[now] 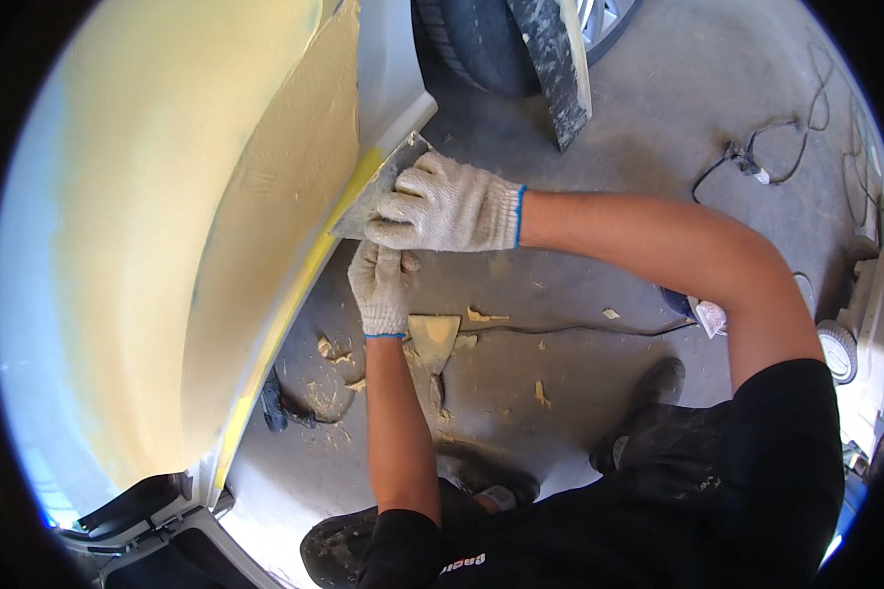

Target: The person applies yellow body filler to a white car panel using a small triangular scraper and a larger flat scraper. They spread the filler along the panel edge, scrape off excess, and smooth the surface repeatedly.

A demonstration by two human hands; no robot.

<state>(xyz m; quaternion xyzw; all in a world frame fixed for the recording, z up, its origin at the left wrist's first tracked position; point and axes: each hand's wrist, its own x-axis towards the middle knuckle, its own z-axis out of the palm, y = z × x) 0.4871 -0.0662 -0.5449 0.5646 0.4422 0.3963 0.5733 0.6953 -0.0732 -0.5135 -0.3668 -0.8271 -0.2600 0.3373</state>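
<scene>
A car body panel (118,226) fills the left side, with a broad patch of beige filler (275,187) along its edge. Yellow tape (304,280) runs down that edge. My gloved right hand (447,204) is closed around a flat metal filler spreader (363,208), its blade lying against the taped edge. Just below, my gloved left hand (378,290) has curled fingers close to the spreader's lower corner. Its fingertips are partly hidden by my right hand, so what it grips cannot be made out.
On the floor lie a putty knife (434,339) with filler on its blade, filler scraps (485,315) and a dark cable (589,329). A tire (481,44) and a speckled board (557,79) stand ahead. Another cord (781,177) curls at the right, near a wheeled unit (838,351).
</scene>
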